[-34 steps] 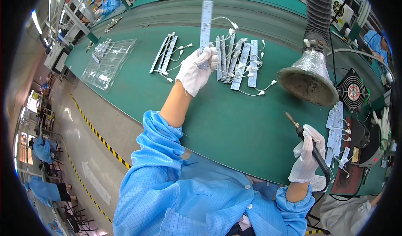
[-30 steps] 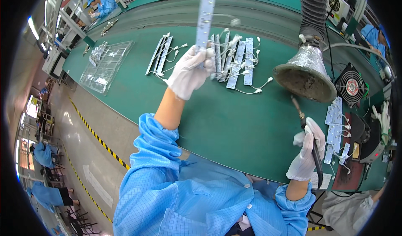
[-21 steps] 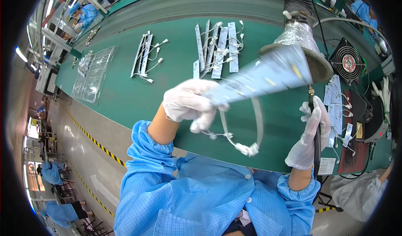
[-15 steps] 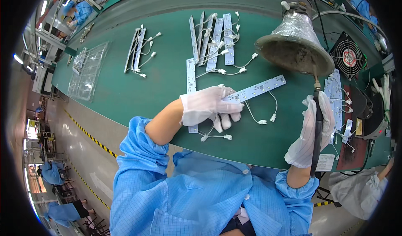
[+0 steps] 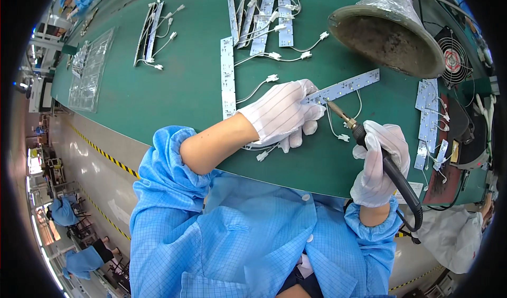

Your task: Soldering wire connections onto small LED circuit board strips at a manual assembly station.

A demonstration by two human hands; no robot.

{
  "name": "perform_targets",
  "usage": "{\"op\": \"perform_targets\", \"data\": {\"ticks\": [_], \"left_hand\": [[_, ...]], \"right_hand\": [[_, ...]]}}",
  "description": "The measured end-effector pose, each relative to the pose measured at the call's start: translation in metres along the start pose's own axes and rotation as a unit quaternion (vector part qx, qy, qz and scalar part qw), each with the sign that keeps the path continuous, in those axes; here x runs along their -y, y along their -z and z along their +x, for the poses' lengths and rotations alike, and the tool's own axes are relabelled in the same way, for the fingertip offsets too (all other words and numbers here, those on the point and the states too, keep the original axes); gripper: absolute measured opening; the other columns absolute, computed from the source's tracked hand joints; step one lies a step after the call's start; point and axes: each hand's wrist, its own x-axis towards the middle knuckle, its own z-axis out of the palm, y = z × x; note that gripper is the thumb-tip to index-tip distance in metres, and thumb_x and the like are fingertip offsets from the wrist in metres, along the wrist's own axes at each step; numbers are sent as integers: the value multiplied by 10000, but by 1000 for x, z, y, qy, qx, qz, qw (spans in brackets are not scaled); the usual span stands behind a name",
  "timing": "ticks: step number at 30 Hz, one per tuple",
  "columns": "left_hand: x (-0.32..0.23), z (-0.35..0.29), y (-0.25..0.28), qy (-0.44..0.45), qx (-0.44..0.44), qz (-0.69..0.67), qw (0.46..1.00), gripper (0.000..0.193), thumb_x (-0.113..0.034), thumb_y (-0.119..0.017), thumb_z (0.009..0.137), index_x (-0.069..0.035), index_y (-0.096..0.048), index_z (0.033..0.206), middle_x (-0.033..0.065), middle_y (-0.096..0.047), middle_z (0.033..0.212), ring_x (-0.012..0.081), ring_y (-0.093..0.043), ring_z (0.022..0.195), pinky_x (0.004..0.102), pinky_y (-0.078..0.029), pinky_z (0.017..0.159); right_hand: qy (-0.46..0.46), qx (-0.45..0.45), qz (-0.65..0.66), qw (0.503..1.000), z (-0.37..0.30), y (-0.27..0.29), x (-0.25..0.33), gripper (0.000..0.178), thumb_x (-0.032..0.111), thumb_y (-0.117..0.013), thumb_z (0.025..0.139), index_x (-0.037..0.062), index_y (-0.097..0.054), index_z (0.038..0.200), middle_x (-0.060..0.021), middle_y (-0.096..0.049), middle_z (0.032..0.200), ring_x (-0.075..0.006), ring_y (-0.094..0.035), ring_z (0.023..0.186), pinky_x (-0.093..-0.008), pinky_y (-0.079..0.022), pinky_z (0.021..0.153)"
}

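My left hand [image 5: 288,113], in a white striped glove, pinches the left end of an LED strip board [image 5: 346,86] that slants up to the right. Thin white wires with a plug [image 5: 343,137] hang from this board. My gloved right hand [image 5: 383,158] grips a soldering iron [image 5: 360,134] like a pen. Its tip points up and left and meets, or nearly meets, the board just beside my left fingers. Another LED strip [image 5: 227,81] lies upright on the green mat to the left of my left hand, its lower end hidden by my arm.
Several wired LED strips [image 5: 266,20] lie farther back, and a smaller group [image 5: 149,31] to the left. A clear plastic tray [image 5: 92,76] rests at far left. A fume extraction hood [image 5: 385,34] hangs at upper right, near a round fan [image 5: 453,60]. More strips [image 5: 428,113] lie right.
My right hand has brought the soldering iron down and left from under the hood to the held board. My left hand has shifted slightly right with the board. The view has shifted.
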Motion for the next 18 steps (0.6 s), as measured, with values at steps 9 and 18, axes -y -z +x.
{"op": "perform_targets", "data": {"ticks": [9, 18], "left_hand": [[-1, -1, -1, -1, -3, 25, 1000, 242, -122, -524, 907, 58, -473, 1061, 84, -591, 676, 164, -598, 461, 293, -508, 355], [-6, -2, -1, 3, -6, 43, 999, 257, -111, -532, 904, 71, -473, 1075, 89, -594, 683, 166, -603, 466, 296, -513, 362]], "right_hand": [[-28, 64, -22, 997, -1, 2, 5, 244, 105, -512, 829, -49, -554, 1014, -160, -594, 897, -134, -526, 587, -242, -423, 566], [-70, 50, 15, 996, -4, 0, 3, 244, 87, -505, 835, -52, -549, 1030, -159, -587, 876, -130, -524, 572, -238, -417, 557]]}}
